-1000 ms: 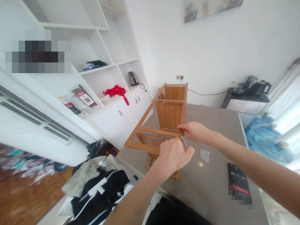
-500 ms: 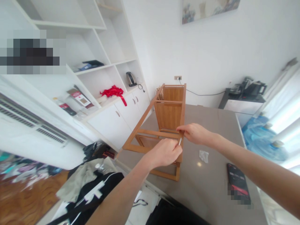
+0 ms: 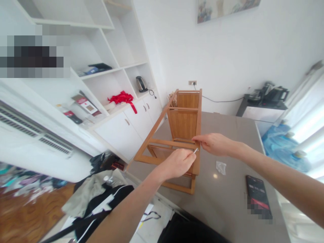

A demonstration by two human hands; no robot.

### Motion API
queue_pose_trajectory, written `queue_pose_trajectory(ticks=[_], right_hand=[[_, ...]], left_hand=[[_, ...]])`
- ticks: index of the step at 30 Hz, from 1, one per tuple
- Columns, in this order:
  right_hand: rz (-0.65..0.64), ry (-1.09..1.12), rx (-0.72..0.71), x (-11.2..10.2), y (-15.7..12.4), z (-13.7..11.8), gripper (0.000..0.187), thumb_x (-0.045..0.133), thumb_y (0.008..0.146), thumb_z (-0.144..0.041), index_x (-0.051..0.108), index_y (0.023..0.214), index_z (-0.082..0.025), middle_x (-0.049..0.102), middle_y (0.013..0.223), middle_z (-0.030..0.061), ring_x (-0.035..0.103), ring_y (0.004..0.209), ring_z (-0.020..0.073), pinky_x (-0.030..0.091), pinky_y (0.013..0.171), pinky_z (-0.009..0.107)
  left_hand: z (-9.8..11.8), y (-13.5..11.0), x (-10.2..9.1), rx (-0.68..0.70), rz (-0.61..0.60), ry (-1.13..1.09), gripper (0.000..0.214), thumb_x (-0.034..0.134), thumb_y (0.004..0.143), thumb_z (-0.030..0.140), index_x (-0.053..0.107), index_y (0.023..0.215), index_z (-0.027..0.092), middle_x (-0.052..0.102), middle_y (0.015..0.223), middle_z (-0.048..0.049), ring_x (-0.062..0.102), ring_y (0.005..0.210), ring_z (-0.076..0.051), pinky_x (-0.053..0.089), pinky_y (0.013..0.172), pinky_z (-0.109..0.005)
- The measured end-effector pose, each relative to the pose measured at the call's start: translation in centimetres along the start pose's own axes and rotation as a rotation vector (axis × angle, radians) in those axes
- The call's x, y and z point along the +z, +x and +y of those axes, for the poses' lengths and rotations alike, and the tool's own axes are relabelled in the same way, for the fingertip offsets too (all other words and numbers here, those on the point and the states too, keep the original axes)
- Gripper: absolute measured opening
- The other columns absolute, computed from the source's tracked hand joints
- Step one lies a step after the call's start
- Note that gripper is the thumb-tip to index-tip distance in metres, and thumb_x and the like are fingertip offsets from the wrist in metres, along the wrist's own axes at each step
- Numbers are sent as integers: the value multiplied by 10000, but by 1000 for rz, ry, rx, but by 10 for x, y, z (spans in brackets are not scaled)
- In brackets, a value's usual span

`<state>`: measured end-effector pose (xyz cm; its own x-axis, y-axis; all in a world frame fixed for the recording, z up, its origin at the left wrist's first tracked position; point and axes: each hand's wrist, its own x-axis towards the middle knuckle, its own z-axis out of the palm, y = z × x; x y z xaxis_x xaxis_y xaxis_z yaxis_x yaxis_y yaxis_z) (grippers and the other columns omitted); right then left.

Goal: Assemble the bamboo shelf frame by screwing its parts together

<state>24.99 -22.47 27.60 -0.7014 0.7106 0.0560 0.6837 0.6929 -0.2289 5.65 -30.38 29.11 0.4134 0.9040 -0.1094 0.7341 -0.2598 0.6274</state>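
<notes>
A wooden frame (image 3: 197, 125) with slatted panels lies on the grey table and stretches away from me. My left hand (image 3: 178, 162) is closed around a thin, light-coloured metal rod (image 3: 196, 150) that looks like a hex key; its tip meets the near part of the frame's right rail. Just beyond that tip, my right hand (image 3: 212, 143) grips the same rail, thumb and fingers closed on it. The fingertips of my left hand are partly hidden from me.
On the grey table (image 3: 227, 209) lie a small clear plastic bag (image 3: 221, 167) and a phone (image 3: 258, 195). White shelves with a kettle (image 3: 141, 84) and red ribbon (image 3: 123, 98) stand left. Clothes (image 3: 83, 199) are heaped at lower left. Blue water jugs (image 3: 286, 145) stand right.
The rod in my left hand has turned: its tip now points more up and right. My right hand has stayed on the rail with only a slight shift.
</notes>
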Motion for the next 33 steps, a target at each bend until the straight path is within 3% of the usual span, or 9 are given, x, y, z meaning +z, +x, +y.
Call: queue_pose_trajectory(ticks=[5,10,16,25,33], right_hand=[[116,10,-103,-17,-19,-17,363,419,886,-272,554,1220,-231,623,1061,81,604,877,182,452,719,283],[99,151,-313,-19,-21,-29,312,406,922,-335,655,1053,-203,616,1032,96,583,915,167,452,786,291],[89,88,-340,-20,-13,-30,321,406,924,-348,678,994,-193,629,951,98,570,879,167,442,752,285],[130,-64,-396,-14,-4,-35,353,331,953,-317,647,1013,-171,601,798,69,522,755,156,389,664,277],[193,-159,-361,-2,-1,-41,348,328,954,-267,645,873,-150,572,754,58,484,711,155,369,636,286]], left_hand=[[0,-3,-10,23,85,119,331,385,867,366,597,696,178,590,645,0,510,603,-138,347,569,-251],[-20,12,-30,188,285,250,290,394,878,283,650,973,187,638,981,-57,547,953,-178,386,852,-282],[-42,24,-39,134,51,320,351,351,906,369,651,994,208,669,987,-43,579,917,-194,387,843,-312],[-54,24,-40,146,85,350,324,369,906,386,631,903,194,660,945,-51,571,905,-198,359,763,-296],[-62,26,-38,177,107,383,304,388,907,394,610,864,190,656,914,-41,572,871,-189,330,725,-292]])
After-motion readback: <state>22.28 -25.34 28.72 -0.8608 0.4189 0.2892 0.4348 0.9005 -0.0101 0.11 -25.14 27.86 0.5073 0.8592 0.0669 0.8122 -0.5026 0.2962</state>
